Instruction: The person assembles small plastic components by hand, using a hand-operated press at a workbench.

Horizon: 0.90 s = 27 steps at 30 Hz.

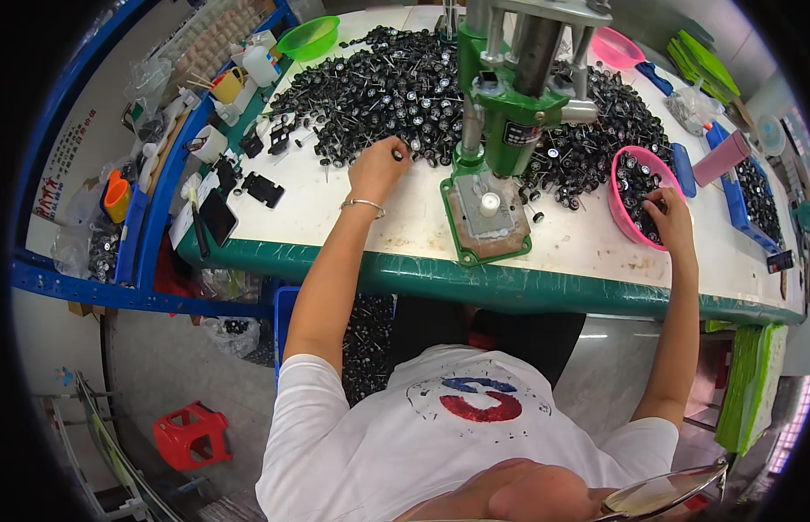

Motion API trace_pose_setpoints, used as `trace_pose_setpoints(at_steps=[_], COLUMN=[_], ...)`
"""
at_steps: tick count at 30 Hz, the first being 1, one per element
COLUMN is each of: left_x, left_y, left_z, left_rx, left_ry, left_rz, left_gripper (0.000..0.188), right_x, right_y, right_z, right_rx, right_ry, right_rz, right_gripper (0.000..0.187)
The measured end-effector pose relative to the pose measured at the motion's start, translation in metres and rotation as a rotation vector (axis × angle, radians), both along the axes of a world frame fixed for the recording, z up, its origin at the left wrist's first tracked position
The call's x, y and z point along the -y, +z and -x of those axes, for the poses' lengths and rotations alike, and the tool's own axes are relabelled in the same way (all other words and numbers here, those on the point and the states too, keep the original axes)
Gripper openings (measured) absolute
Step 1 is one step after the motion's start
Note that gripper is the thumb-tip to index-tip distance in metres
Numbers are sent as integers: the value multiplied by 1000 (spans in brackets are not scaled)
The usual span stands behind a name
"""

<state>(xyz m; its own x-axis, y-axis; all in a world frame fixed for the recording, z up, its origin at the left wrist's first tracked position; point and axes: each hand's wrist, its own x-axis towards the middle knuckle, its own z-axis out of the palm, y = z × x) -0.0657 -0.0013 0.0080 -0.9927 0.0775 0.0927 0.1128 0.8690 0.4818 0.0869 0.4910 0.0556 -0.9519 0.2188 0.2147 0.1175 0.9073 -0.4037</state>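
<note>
My left hand (pixel 378 170), with a bracelet at the wrist, is at the front edge of a large pile of small black round parts with metal pins (pixel 396 91). Its fingers are closed round a small black round part (pixel 398 156). On the right, my right hand (pixel 671 221) reaches over the near rim of a pink basin (pixel 625 217) that holds more such parts. The right fingers are bent together among them; what they pinch is hidden. Between my hands stands a green bench press (pixel 509 130), a white round piece (pixel 489 204) on its base plate.
Green padding (pixel 405 275) edges the white table. At left lie a phone (pixel 219 217) and flat black pieces (pixel 264 189), beside a blue shelf frame. A green basin (pixel 308 38) stands far left. A pink cup (pixel 721 158) and a blue bin (pixel 742 207) are at right.
</note>
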Motion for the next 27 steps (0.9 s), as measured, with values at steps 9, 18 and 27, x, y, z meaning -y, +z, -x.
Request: trace_pose_setpoints(at_steps=[9,18,27], left_x=[24,24,15], left_y=[7,14,19], left_z=[-14,-16,-15], left_rx=[73,211,61], left_ry=[71,54,23], left_rz=[-628,-1127,-988], left_gripper=[13,11,13], right_x=[-17,1,2], right_y=[3,10,17], right_z=[17,11,8], right_rx=[157,111,78], right_ry=[-14,-21,5], right_rz=[313,34,213], right_gripper=[16,17,22])
